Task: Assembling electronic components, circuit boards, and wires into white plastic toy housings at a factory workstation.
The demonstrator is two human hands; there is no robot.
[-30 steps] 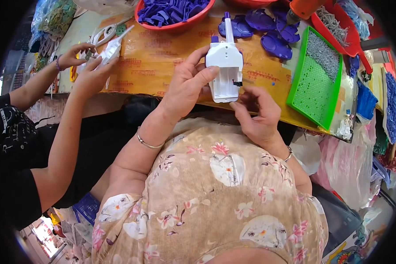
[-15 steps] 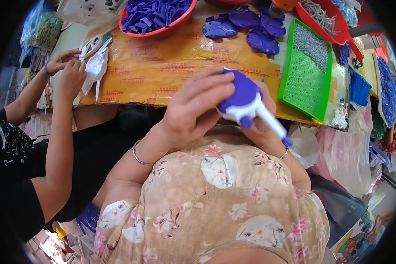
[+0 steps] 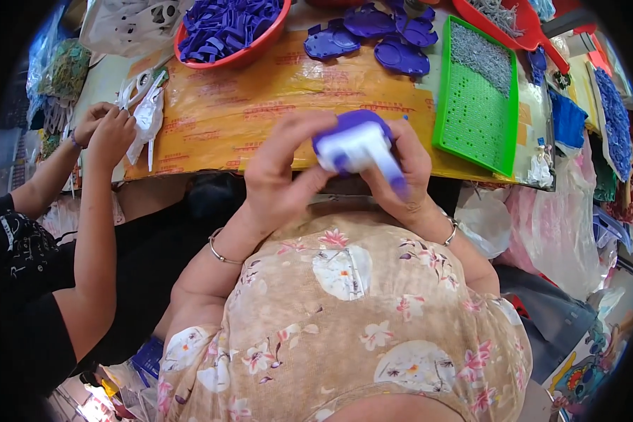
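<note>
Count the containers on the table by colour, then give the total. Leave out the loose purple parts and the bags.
Red bowl of purple parts: 1
Green perforated tray: 1
Red tray of small metal pieces: 1
Total: 3

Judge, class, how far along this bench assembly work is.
Done: nothing finished shows on the table. In hand: both hands, left hand and right hand, grip one white and purple plastic piece. Left: loose purple parts fill the red bowl, and purple discs lie beside it.
</note>
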